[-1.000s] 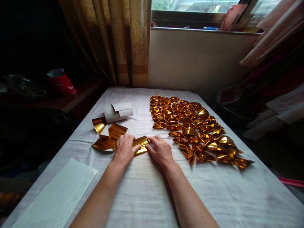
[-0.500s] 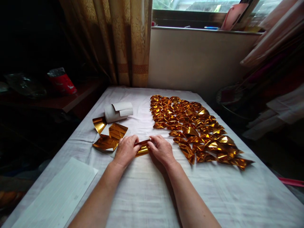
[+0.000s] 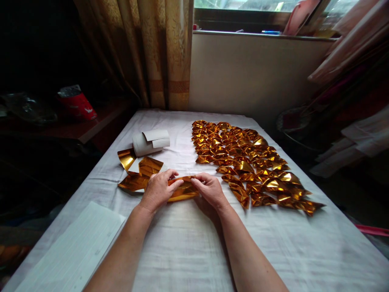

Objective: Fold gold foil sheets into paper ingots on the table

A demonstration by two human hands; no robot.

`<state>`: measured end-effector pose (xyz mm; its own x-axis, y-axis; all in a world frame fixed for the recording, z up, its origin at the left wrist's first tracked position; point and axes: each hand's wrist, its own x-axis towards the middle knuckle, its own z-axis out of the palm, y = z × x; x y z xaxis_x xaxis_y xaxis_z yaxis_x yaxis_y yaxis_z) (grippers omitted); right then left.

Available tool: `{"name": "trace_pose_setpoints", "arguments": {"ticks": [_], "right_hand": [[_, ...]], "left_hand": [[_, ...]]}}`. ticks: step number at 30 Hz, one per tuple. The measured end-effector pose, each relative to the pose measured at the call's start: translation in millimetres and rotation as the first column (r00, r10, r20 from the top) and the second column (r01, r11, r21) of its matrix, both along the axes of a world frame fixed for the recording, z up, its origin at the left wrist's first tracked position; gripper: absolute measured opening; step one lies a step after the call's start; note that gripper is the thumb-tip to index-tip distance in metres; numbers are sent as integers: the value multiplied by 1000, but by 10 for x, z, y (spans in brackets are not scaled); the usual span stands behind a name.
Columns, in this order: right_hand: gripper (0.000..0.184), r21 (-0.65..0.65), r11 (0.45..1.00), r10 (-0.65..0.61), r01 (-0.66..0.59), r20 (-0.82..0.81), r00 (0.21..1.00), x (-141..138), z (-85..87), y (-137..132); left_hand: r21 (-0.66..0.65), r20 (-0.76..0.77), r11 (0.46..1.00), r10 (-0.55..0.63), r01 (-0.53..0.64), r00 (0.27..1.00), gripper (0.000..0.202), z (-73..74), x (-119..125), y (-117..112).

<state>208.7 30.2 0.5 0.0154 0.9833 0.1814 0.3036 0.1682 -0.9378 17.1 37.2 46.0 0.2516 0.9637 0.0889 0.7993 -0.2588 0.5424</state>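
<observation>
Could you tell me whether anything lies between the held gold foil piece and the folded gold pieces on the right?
Nothing visible does. The left hand and right hand pinch the gold foil piece; past the right hand, only bare white cloth reaches the folded gold pieces.

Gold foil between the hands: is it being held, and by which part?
Yes. The left hand pinches the foil at its left end, and the right hand pinches its right end.

Both forearms are extended forward and angled inward. The left hand (image 3: pixel 158 190) and right hand (image 3: pixel 211 190) are held knuckles-up, close together, with thumbs and fingertips pinched together.
</observation>
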Motion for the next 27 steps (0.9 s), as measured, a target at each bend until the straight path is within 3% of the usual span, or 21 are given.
{"name": "trace_pose_setpoints", "arguments": {"ticks": [6, 18, 27], "right_hand": [[26, -20, 1000, -1, 1, -3, 1000, 10, 28, -5], [28, 1, 999, -45, 45, 37, 998, -10, 8, 0], [21, 69, 987, -162, 147, 408, 899, -44, 8, -39]], "left_hand": [[-86, 41, 996, 33, -29, 999, 16, 20, -61, 18], [-76, 39, 997, 18, -15, 999, 17, 0, -43, 10], [-64, -43, 998, 19, -22, 999, 16, -51, 7, -5]]}}
